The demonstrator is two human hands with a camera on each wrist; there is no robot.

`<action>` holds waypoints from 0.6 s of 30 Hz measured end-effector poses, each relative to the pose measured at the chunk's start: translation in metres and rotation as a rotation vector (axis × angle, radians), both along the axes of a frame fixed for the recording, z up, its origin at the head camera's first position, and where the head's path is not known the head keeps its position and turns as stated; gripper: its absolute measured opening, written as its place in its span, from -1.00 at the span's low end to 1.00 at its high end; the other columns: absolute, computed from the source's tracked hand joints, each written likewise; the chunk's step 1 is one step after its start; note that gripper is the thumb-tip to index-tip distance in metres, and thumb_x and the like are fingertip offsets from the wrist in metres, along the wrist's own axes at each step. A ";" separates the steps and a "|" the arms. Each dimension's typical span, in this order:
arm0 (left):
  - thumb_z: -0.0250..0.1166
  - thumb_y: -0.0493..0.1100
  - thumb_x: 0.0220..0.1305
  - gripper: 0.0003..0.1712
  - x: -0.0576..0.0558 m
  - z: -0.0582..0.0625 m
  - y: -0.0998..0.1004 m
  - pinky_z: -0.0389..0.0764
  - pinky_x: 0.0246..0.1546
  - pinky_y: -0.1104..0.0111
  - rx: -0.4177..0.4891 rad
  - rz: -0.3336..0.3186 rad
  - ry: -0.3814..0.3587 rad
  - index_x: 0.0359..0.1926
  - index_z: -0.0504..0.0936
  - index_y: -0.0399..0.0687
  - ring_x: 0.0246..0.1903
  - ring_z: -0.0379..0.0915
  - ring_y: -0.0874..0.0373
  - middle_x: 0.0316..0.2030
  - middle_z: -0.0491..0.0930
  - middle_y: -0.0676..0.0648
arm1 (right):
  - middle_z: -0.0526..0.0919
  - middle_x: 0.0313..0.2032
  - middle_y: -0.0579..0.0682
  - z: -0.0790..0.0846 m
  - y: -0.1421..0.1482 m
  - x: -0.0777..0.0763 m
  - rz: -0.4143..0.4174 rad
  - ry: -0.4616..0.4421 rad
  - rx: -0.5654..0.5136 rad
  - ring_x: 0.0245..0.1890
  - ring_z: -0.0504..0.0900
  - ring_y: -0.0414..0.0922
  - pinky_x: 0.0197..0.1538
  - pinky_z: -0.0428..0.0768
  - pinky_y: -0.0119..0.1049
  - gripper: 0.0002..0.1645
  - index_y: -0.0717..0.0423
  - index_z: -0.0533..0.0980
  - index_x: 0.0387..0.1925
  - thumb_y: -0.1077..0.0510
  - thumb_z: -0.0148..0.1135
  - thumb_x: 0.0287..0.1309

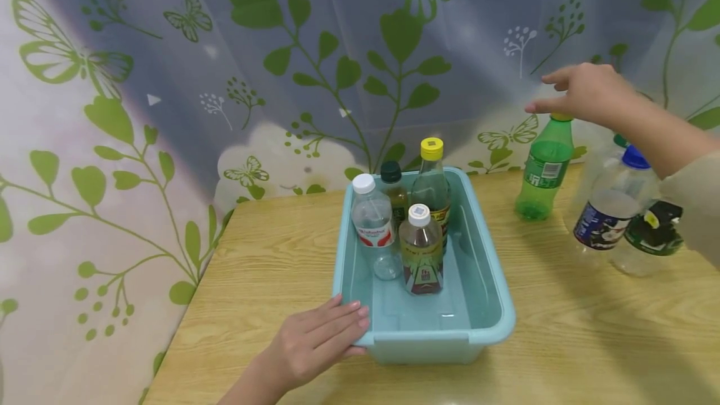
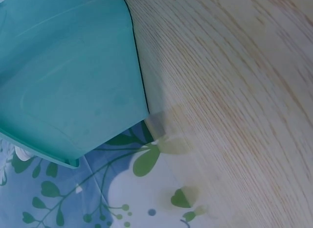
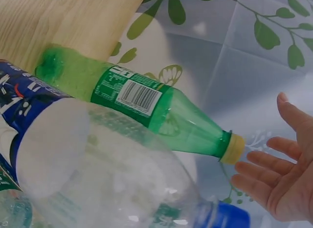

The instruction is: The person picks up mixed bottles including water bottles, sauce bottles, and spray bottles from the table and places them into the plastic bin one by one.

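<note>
My left hand (image 1: 320, 342) rests with straight fingers on the near left corner of a light blue plastic tub (image 1: 492, 267). Inside the tub stand a clear bottle with a white cap (image 1: 374, 220), a dark-capped bottle (image 1: 395, 195), a yellow-capped bottle (image 1: 432, 183) and a bottle of brown tint with a white cap (image 1: 422, 255). Over at the right, my right hand (image 1: 590, 95) hovers by the yellow cap of a green plastic bottle (image 1: 544, 170). In the right wrist view its fingers (image 3: 261, 167) are spread, with the cap just beyond the fingertips.
Beside the green bottle stand a clear bottle with a blue cap (image 1: 610, 211) and a dark-labelled bottle (image 1: 655, 230), partly behind my forearm. The wooden table (image 1: 270, 255) meets a curtain with leaf and butterfly prints (image 1: 315, 80) at its back edge.
</note>
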State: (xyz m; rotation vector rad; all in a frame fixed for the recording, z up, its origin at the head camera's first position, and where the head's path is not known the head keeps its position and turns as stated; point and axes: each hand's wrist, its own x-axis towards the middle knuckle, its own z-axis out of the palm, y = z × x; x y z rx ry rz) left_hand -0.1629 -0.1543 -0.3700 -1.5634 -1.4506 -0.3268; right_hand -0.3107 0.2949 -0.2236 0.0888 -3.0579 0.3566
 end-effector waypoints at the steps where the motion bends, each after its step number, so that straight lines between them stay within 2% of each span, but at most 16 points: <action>1: 0.29 -0.11 0.23 -0.68 0.000 0.000 0.000 0.71 -0.17 0.25 -0.001 0.000 0.000 -0.17 0.68 -0.33 -0.29 0.69 0.06 -0.30 0.72 -0.20 | 0.23 0.23 0.51 -0.002 0.002 -0.001 0.004 -0.007 -0.006 0.14 0.22 0.48 0.09 0.29 0.42 0.08 0.30 0.03 0.40 -0.44 -0.04 0.19; 2: 0.29 -0.11 0.23 -0.68 0.000 0.000 0.000 0.71 -0.18 0.25 0.001 -0.002 0.002 -0.17 0.68 -0.33 -0.30 0.69 0.05 -0.31 0.72 -0.20 | 0.23 0.22 0.53 -0.003 0.004 -0.002 0.004 -0.012 -0.007 0.14 0.22 0.48 0.13 0.23 0.44 0.07 0.32 0.05 0.39 -0.42 -0.03 0.20; 8: 0.28 -0.12 0.24 -0.69 -0.001 -0.001 -0.001 0.72 -0.21 0.24 0.004 -0.004 -0.003 -0.19 0.68 -0.33 -0.30 0.69 0.05 -0.32 0.71 -0.20 | 0.29 0.15 0.54 -0.011 0.011 -0.008 -0.005 -0.052 0.023 0.03 0.36 0.43 0.02 0.42 0.32 0.00 0.40 0.12 0.33 -0.34 0.01 0.24; 14: 0.29 -0.12 0.23 -0.69 -0.001 -0.003 -0.001 0.70 -0.16 0.23 -0.002 -0.006 -0.009 -0.18 0.68 -0.33 -0.29 0.69 0.04 -0.30 0.71 -0.20 | 0.21 0.22 0.52 -0.021 0.013 -0.009 -0.045 -0.090 -0.076 0.20 0.07 0.50 0.18 0.22 0.40 -0.15 0.39 0.16 0.31 -0.18 0.08 0.28; 18: 0.30 -0.12 0.23 -0.69 0.000 -0.003 -0.001 0.70 -0.15 0.23 -0.005 -0.006 -0.018 -0.19 0.68 -0.33 -0.28 0.69 0.04 -0.30 0.71 -0.20 | 0.17 0.25 0.51 -0.027 0.014 -0.009 -0.071 -0.079 -0.122 0.23 0.01 0.50 0.13 0.29 0.36 -0.19 0.36 0.15 0.32 -0.13 0.09 0.29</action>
